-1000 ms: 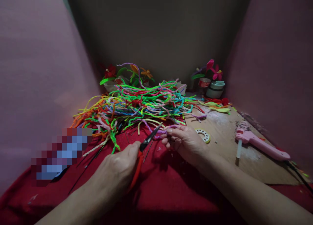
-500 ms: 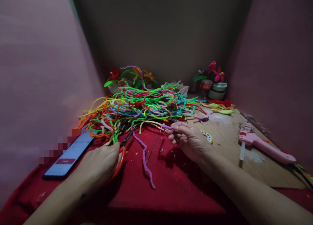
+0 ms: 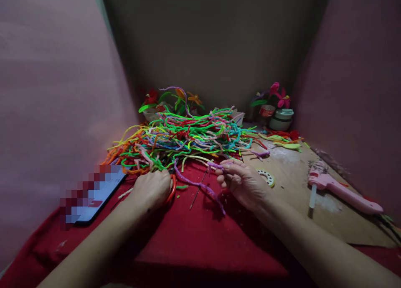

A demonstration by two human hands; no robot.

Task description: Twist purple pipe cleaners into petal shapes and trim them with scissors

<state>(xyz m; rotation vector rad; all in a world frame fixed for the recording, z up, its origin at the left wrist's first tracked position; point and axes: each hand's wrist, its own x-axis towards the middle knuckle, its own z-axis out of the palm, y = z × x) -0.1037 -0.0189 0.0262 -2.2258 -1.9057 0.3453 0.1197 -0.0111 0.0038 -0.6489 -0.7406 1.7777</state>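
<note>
My left hand (image 3: 153, 188) rests on the red cloth (image 3: 200, 242), closed round the red handles of a pair of scissors (image 3: 171, 189) at the near edge of a big heap of coloured pipe cleaners (image 3: 184, 137). My right hand (image 3: 242, 182) pinches the end of a short purple pipe cleaner piece (image 3: 216, 166). A longer purple pipe cleaner (image 3: 200, 185) lies curved on the cloth between the two hands, beside a thin dark wire (image 3: 196, 192).
A phone (image 3: 94, 192) lies at the left on the cloth. A wooden board (image 3: 313, 187) at the right carries a pink glue gun (image 3: 338, 187) and a small white ring (image 3: 266, 176). Pipe-cleaner flowers (image 3: 278, 96) and small jars (image 3: 280, 118) stand at the back wall.
The left hand drew the scissors back from the purple pipe cleaner and lowered them to the cloth by the heap. A cut purple length dropped onto the cloth; the right hand kept a short piece.
</note>
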